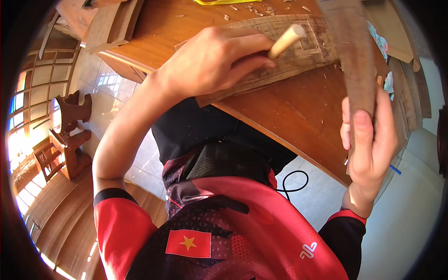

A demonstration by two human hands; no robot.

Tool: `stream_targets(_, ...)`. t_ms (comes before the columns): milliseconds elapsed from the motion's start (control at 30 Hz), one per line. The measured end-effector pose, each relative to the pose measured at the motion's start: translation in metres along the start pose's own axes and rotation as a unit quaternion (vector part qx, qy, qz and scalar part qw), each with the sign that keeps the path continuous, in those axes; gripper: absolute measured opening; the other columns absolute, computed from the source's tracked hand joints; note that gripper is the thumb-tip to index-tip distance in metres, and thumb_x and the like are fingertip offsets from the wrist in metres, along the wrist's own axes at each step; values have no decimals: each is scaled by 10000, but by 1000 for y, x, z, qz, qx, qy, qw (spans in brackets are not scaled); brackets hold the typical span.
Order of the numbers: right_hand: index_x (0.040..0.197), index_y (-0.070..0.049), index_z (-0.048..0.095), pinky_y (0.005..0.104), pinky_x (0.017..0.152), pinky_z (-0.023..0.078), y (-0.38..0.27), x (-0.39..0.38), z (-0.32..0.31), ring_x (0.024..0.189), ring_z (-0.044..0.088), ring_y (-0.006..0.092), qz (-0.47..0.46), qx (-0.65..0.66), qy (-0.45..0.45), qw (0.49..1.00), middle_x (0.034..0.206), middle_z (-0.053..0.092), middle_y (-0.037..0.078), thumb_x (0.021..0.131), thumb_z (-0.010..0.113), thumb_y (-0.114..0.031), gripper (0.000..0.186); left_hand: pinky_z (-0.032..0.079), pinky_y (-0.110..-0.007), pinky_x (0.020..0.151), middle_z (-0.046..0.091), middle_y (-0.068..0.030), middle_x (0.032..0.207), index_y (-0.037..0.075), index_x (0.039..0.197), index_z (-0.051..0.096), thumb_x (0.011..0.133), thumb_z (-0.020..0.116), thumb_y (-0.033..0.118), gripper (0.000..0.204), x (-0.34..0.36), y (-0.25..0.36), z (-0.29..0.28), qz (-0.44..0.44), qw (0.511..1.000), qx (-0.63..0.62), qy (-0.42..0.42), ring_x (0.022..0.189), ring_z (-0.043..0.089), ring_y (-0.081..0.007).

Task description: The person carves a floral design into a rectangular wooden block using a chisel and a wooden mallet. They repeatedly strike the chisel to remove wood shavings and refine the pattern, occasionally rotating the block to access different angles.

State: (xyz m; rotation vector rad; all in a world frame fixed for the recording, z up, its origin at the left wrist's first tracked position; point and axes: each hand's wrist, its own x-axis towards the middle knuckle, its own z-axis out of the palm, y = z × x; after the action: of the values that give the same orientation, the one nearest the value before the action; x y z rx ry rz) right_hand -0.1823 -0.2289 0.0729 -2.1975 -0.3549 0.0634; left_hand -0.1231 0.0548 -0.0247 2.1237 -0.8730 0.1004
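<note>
My left hand (212, 60) is closed around a chisel whose pale round wooden handle (287, 40) sticks out between thumb and fingers, its tip hidden against a carved wooden panel (298, 56) lying on the brown workbench (298, 107). My right hand (368, 140) grips the lower end of a long dark wooden mallet block (352, 51), held upright above the panel to the right of the chisel handle.
Wood chips (261, 9) lie scattered on the bench's far side. Stacked boards (112, 23) sit at the bench's left end. A carved wooden stand (70, 135) rests on the tiled floor at left. A black cable (294, 182) loops on the floor below the bench edge.
</note>
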Motion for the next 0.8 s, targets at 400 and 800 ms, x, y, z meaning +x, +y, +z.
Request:
stream_targets(400,1404,42,518,222,510,349,-17,11,10,556,456,48,-86,-124,-26,988,796,610,40,1049,556,-115,390,560,-397,709,711,-99,945,81,1045,705,908,747,118,148,-10,-5,5,10,998,62,30,816,695,-334)
stream_targets(800,1388,33,539,229,553,391,-18,17,8,629,506,74,-135,-179,-35,974,877,644,66,1037,592,-113,384,503,-448,655,641,-132,823,49,983,660,938,721,191,161,3,-9,2,79,995,62,12,746,640,-369)
